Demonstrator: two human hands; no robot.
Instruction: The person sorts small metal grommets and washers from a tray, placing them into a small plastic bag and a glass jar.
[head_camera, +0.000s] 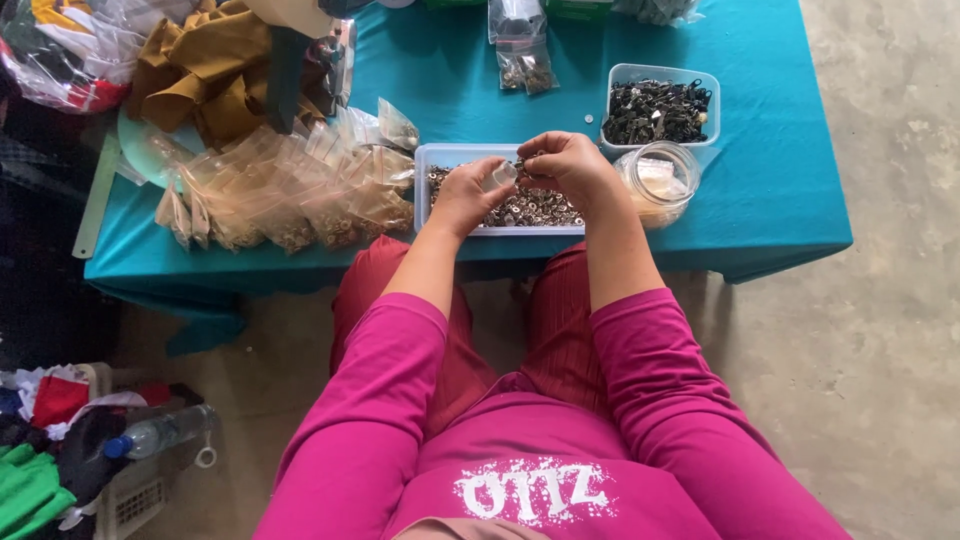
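Observation:
My left hand (468, 192) holds a small clear plastic bag (503, 175) by its top, over a clear tray (424, 166) filled with small silver metal parts (530, 210). My right hand (562, 160) is pinched at the bag's mouth, fingers closed on what look like a few small parts; they are too small to make out. Both hands hover just above the tray, near the front edge of a teal-covered table (760, 190).
A heap of filled small clear bags (290, 195) lies left of the tray. A glass jar (660, 180) and a tray of dark metal parts (658, 108) sit right. Brown cloth (205, 70) lies at the back left. A basket with clothes and a bottle (155, 433) stands on the floor.

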